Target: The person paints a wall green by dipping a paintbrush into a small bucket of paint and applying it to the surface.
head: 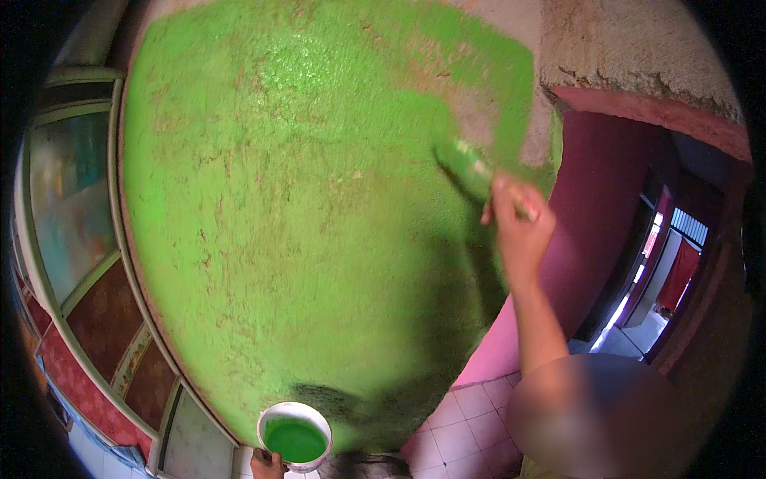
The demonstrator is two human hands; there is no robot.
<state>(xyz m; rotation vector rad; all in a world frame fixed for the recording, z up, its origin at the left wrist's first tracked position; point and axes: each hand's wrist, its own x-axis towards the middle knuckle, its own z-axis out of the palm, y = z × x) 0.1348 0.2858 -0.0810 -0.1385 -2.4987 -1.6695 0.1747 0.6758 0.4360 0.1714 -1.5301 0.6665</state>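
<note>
My right hand point(522, 218) grips the handle of a paintbrush point(473, 158), whose bristles are loaded with green paint. The brush tip is at the rough wall point(299, 209), beside a bare plaster patch point(474, 114); motion blur hides whether it touches. Wet green paint covers most of this wall, with pitted spots showing through and bare plaster along the top and right. Low in the view, my left hand point(267, 464) holds a white plastic bucket point(328, 419) by its rim. Green paint point(294, 440) lies inside the bucket.
A cabinet with glass panes point(72, 197) stands along the left edge, beside a red cloth-like surface point(90, 383). To the right, a doorway opens past a pink wall point(598, 197), under a rough plaster lintel point(646, 99). Pale floor tiles point(473, 413) lie below.
</note>
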